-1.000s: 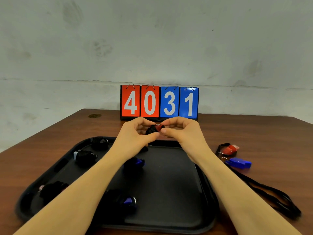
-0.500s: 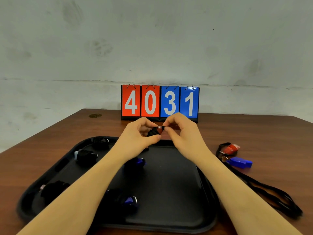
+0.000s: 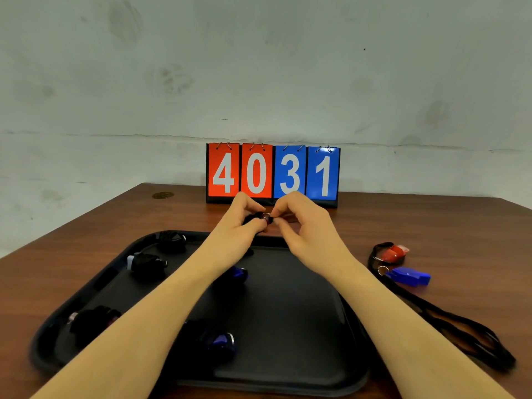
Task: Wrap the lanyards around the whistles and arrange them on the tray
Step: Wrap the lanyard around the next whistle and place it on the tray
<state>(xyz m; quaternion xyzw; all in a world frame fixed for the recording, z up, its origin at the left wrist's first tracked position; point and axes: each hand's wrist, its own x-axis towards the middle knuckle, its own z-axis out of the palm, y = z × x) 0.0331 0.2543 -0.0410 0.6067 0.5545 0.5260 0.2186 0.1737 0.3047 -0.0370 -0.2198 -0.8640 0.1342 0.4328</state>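
My left hand (image 3: 240, 223) and my right hand (image 3: 302, 226) meet above the far edge of the black tray (image 3: 302, 341), both pinching a small whistle (image 3: 266, 218) wound in black lanyard; its metal ring shows between my fingertips. Several wrapped whistles lie on the tray: two at the far left (image 3: 171, 241) (image 3: 146, 263), one near left (image 3: 92, 321), a blue one mid-tray (image 3: 239, 276) and another blue one near the front (image 3: 220, 342). On the table to the right lie a red whistle (image 3: 393, 252) and a blue whistle (image 3: 410, 277) with loose black lanyards (image 3: 449, 323).
A scoreboard (image 3: 273, 174) reading 4031 stands at the back of the brown wooden table (image 3: 446, 226), right behind my hands. A small brass disc (image 3: 162, 195) sits at the far left of the table. A grey wall rises behind.
My hands rose slightly and shifted away from me. The red body of the held whistle is now covered and its metal ring has turned into view between my fingertips.
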